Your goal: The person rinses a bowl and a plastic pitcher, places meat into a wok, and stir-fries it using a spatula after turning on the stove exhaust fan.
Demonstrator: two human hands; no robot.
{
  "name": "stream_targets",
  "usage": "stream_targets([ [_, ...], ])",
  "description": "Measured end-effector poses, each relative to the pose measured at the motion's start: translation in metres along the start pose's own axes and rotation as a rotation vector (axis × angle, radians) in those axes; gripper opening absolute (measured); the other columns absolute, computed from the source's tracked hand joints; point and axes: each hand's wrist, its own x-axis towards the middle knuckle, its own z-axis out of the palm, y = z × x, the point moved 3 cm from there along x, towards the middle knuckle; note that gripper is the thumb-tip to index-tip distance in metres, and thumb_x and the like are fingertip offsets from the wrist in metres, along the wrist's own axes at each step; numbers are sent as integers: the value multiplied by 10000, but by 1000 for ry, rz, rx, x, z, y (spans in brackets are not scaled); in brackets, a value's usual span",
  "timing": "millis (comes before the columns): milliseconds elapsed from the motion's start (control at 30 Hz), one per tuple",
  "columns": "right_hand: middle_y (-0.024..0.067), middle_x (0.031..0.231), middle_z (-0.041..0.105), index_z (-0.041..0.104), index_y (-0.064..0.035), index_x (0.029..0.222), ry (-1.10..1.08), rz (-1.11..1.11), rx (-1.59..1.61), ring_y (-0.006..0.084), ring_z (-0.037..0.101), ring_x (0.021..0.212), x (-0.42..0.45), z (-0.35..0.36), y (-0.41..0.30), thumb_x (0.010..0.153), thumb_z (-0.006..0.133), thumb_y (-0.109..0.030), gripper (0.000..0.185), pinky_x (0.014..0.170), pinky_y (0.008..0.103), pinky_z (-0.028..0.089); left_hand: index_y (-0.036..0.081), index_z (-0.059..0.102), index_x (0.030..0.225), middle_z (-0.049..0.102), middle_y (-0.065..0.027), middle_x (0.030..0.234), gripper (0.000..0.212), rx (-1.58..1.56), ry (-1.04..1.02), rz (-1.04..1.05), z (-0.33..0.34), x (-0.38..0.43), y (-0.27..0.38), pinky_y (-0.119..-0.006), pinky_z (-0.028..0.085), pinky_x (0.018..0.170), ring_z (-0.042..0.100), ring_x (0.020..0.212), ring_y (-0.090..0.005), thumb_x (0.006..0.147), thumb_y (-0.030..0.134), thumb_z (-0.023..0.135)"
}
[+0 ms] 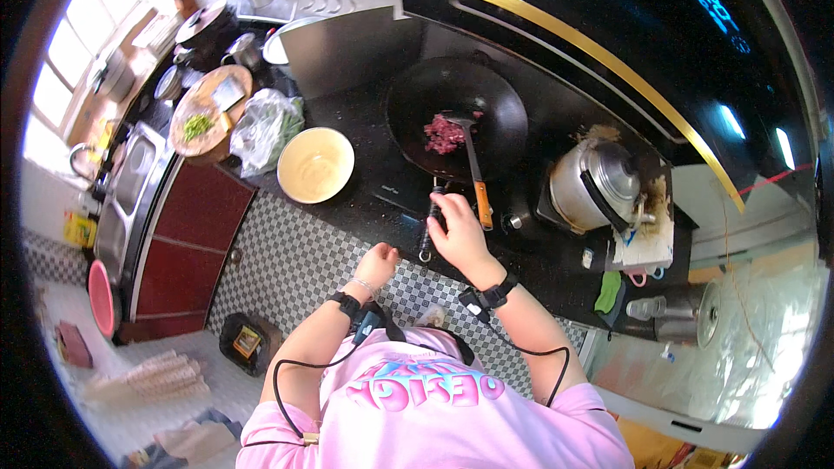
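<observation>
My right hand [457,231] is over the black handle [435,212] of a wok, its thumb and fingers apart and not wrapped around it. Whether the fingertips touch the handle I cannot tell. Inside the dark wok [502,111] lies a heap of chopped reddish meat [444,134]. A metal spatula with a wooden grip [482,205] rests its blade on the meat and leans across the rim, just beyond my right hand. My left hand [378,264] hangs before the counter edge, fingers curled with nothing visible in them.
Left of the wok stand a cream bowl [316,166], a plastic bag of green vegetables [268,127] and a round cutting board [215,94] with a cleaver [228,92] and chopped greens [197,127]. A metal pressure cooker [589,185] is to the right. The range hood [586,32] overhangs the stove.
</observation>
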Motion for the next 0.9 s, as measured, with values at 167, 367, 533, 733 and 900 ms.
stream_targets([
  [167,119,978,609,559,-62,1259,-319,83,233,213,638,792,-10,51,-40,873,660,-141,407,679,331,531,8,652,1004,694,-199,891,251,-66,133,-7,-30,-24,-38,-403,523,772,681,862,-331,946,227,545],
  [367,77,858,668,376,3,1405,-532,487,508,149,649,718,0,184,-35,917,668,-244,620,643,297,528,5,641,1056,690,-121,809,235,-180,231,-20,-101,-26,-81,-329,522,681,668,736,-183,955,187,533],
  [533,218,1135,608,370,-55,1393,-448,1126,878,271,647,972,40,280,-12,920,557,-594,741,832,395,520,-5,648,1062,702,-161,900,260,-240,207,-74,-163,-21,-146,-349,533,768,687,834,-233,939,208,564],
  [733,217,1170,626,487,-28,1301,-132,1294,1193,318,644,1038,51,359,6,965,461,-227,391,879,467,519,30,662,1052,699,-190,960,287,-87,253,-121,-266,-27,-216,-393,530,816,683,918,-311,919,261,555],
  [900,120,1252,591,445,-36,1373,281,738,607,212,593,1115,70,319,-49,872,515,-57,506,977,380,472,30,655,1049,701,-165,910,278,-109,264,-180,-321,-30,-238,-379,532,782,688,855,-282,921,260,566],
])
